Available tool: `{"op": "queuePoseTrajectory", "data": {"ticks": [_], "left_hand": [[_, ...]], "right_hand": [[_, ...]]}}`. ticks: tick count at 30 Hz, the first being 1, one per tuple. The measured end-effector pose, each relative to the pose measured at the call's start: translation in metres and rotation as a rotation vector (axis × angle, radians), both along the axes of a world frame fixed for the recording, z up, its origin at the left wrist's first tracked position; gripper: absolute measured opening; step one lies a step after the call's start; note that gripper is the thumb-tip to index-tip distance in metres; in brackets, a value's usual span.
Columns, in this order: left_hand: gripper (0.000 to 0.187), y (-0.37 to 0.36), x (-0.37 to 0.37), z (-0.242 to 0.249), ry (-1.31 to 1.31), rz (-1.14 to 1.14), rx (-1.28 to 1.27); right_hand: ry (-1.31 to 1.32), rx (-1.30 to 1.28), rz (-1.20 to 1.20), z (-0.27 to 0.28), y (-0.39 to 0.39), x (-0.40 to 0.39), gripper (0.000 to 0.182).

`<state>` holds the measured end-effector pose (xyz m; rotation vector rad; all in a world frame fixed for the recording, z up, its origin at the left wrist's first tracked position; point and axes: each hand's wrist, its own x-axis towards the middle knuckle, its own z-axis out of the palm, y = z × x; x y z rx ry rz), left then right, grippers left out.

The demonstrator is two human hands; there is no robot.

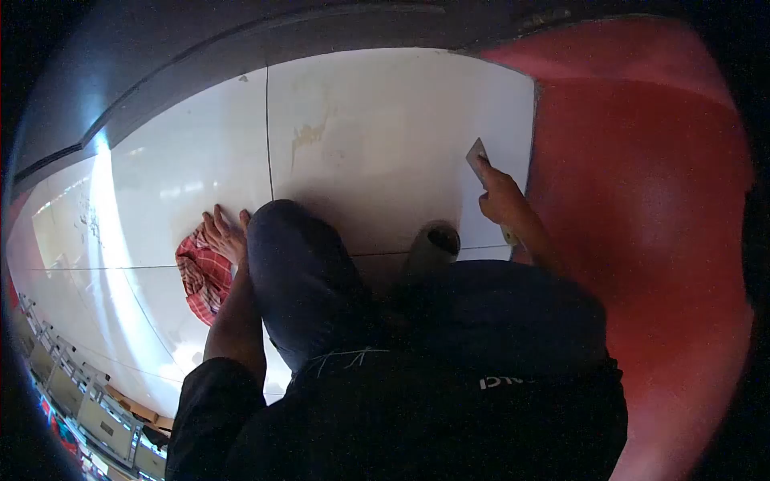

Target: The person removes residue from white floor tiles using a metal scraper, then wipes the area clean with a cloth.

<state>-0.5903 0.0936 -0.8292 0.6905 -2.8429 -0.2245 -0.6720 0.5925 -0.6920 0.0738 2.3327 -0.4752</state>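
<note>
Under my left hand point(226, 236) lies a bunched red checked cloth point(207, 280) on the white tiled floor point(361, 120). The fingers of that hand are spread and stretched forward over the cloth's edge. My right hand point(501, 196) is closed round a putty knife point(477, 151), whose flat metal blade points forward over the tile; its handle is mostly hidden in the hand. A brownish stain point(307, 135) marks the tile ahead, left of the blade and apart from it.
A red surface point(634, 200) borders the tiles on the right. Along the far side runs a dark raised edge point(241, 36). My bent knee point(281, 232) stands between my hands. A rounded grey object point(433, 244) is near my legs. Metal frames point(88, 393) stand at lower left.
</note>
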Motion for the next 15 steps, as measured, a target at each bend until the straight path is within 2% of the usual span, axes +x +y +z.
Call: {"op": "queuePoseTrajectory", "data": {"ticks": [4, 7, 10, 13, 14, 15], "left_hand": [[0.066, 0.0, -0.004, 0.002, -0.071, 0.036, 0.022], [0.067, 0.0, -0.006, 0.002, -0.128, 0.063, 0.025], [0.069, -0.001, -0.004, 0.002, -0.143, 0.062, 0.016], [0.071, -0.005, -0.001, -0.002, -0.133, 0.046, 0.005], [0.071, -0.007, -0.003, -0.005, -0.129, 0.036, 0.002], [0.071, -0.008, -0.007, -0.006, -0.128, 0.038, 0.004]], "right_hand": [[-0.001, 0.093, -0.011, -0.02, 0.012, 0.029, 0.07], [-0.042, 0.403, -0.056, -0.017, 0.01, 0.033, 0.066], [0.234, 0.309, 0.096, -0.028, 0.02, 0.038, 0.063], [0.143, 0.152, 0.207, -0.011, 0.003, 0.033, 0.059], [0.291, 0.124, 0.333, -0.025, -0.002, 0.039, 0.057], [0.122, 0.159, 0.342, -0.032, -0.002, 0.045, 0.056]]}}
